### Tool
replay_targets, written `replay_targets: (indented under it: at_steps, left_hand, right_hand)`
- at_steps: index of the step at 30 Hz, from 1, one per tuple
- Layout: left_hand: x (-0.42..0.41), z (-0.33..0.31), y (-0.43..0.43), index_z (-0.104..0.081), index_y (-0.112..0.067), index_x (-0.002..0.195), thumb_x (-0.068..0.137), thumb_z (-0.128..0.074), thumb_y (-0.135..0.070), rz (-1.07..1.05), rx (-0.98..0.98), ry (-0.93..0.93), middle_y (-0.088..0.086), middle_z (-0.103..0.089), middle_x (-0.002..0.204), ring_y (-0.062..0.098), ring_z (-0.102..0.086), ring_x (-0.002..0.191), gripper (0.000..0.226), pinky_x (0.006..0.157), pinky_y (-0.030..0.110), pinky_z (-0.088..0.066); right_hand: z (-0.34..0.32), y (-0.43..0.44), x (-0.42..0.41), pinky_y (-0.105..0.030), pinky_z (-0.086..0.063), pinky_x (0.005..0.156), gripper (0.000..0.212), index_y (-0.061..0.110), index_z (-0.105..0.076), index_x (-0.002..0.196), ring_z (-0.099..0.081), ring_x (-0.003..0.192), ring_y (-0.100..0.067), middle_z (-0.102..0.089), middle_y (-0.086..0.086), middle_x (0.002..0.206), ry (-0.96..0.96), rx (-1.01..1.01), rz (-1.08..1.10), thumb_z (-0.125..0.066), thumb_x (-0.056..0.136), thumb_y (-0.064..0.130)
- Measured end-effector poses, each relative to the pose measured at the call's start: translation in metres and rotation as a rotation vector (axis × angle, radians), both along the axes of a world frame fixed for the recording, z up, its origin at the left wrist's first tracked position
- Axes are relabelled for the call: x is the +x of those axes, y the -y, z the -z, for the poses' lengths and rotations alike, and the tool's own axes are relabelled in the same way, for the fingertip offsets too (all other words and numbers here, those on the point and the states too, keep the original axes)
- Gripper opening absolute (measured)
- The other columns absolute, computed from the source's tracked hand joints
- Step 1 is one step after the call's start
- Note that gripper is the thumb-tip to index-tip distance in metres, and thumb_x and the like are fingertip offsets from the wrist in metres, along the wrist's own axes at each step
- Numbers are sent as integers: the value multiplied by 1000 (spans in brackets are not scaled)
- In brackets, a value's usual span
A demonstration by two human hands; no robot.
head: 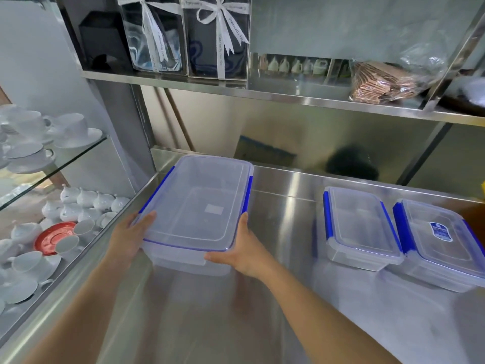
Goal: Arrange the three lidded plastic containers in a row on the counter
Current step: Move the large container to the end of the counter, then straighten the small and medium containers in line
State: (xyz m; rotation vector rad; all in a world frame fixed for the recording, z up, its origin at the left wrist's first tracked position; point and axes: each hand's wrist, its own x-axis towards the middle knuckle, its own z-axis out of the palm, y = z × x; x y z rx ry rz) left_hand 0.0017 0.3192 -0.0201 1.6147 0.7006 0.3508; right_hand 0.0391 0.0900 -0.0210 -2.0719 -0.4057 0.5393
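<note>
Toward the left edge of the steel counter [275,298], we hold the large lidded container [199,206] by its near end, one hand at each near corner: the left hand [136,229] curls around the near left corner with fingers lying on the lid, and the right hand [236,248] wraps the near right corner with the thumb along the side by the blue clip. We judge that this two-handed hold keeps so wide a box level and square while we line it up; whether its base rests on the counter or hangs just above it, we cannot tell. Toward the right edge sit the middle container [359,227] and the right container [443,243], touching or nearly so, the right one turned slightly askew. The large box lies well apart from them, so the gap seems to need closing for a tidy row.
</note>
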Motion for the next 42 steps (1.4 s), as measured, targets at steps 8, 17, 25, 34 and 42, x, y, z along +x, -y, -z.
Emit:
replay_targets:
  at_steps: [8, 17, 25, 34, 42]
  left_hand:
    - [2, -2, 8, -57, -5, 117, 75, -63, -48, -143, 181, -113, 17, -63, 114, 37, -59, 106, 60, 92, 45, -46]
    - [21, -84, 173, -55, -7, 113, 90, -55, -15, 161, 471, 439, 10, -61, 112, 24, -57, 106, 25, 95, 35, -44]
    - [50, -10, 311, -57, -23, 102, 91, -53, -14, 601, 47, 14, -9, -51, 100, 17, -48, 99, 14, 85, 23, -37]
    - [66, 25, 329, -20, -27, 148, 99, -35, -23, 794, 0, -52, -4, -31, 152, 14, -33, 137, 51, 104, 24, -31]
    - [57, 28, 300, -22, -32, 147, 99, -36, -21, 695, 63, -25, -21, -27, 138, 2, -27, 134, 50, 103, 20, -24]
  right_hand:
    - [-5, 16, -11, -44, -45, 103, 111, 36, 4, 145, -44, 130, -14, -34, 16, 149, 57, -24, 21, -62, 63, 72]
    - [-16, 146, 17, -43, -48, 90, 33, 7, -56, 118, -59, 102, -29, -64, -10, 107, 453, -158, 825, -49, 93, 26]
    - [13, 242, 24, -51, -46, 91, 41, -8, -54, 112, -53, 104, -44, -58, -30, 112, 348, -480, 962, -53, 90, 26]
    - [36, 240, 31, -47, -42, 91, 43, -12, -52, 111, -50, 107, -47, -50, -33, 116, 256, -292, 980, -64, 85, 20]
    - [37, 207, 31, -36, -40, 93, 46, -3, -51, 119, -51, 112, -35, -50, -21, 120, 286, -175, 907, -64, 85, 26]
